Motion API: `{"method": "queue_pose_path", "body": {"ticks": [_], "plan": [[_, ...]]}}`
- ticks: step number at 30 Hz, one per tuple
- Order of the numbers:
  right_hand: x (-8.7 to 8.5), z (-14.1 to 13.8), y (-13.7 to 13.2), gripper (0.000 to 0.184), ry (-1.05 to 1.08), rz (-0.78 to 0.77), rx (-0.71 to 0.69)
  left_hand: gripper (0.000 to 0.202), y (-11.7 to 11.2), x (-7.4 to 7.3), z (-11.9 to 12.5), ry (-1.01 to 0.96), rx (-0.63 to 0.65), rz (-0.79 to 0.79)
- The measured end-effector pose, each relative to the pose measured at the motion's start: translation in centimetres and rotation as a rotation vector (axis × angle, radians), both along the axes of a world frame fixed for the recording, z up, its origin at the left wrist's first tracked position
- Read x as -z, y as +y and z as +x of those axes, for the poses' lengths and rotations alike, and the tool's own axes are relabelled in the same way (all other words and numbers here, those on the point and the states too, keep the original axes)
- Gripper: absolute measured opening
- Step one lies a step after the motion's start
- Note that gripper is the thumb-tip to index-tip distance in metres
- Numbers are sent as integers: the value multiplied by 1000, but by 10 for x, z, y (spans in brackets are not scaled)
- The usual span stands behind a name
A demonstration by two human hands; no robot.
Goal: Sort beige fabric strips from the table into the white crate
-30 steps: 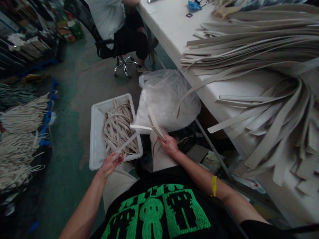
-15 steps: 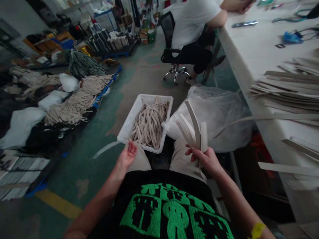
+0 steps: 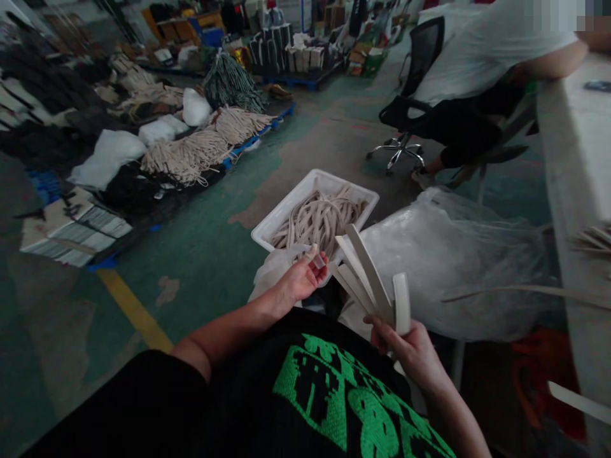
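Note:
My right hand (image 3: 405,346) is closed around several flat beige straps (image 3: 370,277), which fan out upward from the fist. One shorter, curled strap end (image 3: 402,302) stands up on the right of the bunch. To the left, my left hand (image 3: 305,278) has thumb and fingers pinched on a small translucent strip (image 3: 319,260); its exact kind is unclear. Just beyond both hands, a white plastic tub (image 3: 265,234) on the floor holds a tangled heap of beige straps (image 3: 319,216).
A clear plastic bag (image 3: 458,254) bulges right of the tub. Along the right runs a white table (image 3: 582,152) with more straps. Someone in a white top sits on a black office chair (image 3: 405,111). Pallets of bundled cords (image 3: 191,152) line the left.
My view has swung left. My left hand has moved inward, closer to the right hand and the tub, and its fingers have closed. My right hand keeps its straps.

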State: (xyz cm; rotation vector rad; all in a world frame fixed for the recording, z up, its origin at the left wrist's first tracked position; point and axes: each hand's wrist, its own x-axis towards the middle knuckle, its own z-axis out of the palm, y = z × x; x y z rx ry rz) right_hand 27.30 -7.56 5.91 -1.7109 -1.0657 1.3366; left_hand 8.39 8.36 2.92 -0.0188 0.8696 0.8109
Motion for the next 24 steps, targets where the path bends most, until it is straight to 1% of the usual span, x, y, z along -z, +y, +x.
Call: {"method": "queue_pose_path", "body": {"ticks": [3,5,11,15,19,24], "plan": [[4,-6,0,66,-30,-4,-73,15,0,-2,-2,8,21,60],[5,-9,3,66,-23,-1,-83,16,1,-2,-3,14,40,68],[10,-13,15,66,-19,11,-48,13,-6,-6,-3,-29,21,-19],[11,-9,13,67,-11,-2,-48,13,-6,-7,-4,1,18,-73],[8,-3,7,66,3,-19,-82,17,-2,-4,-5,8,-23,-78],[11,-4,9,66,12,-29,-101,17,-1,4,-6,-42,-4,-49]]}}
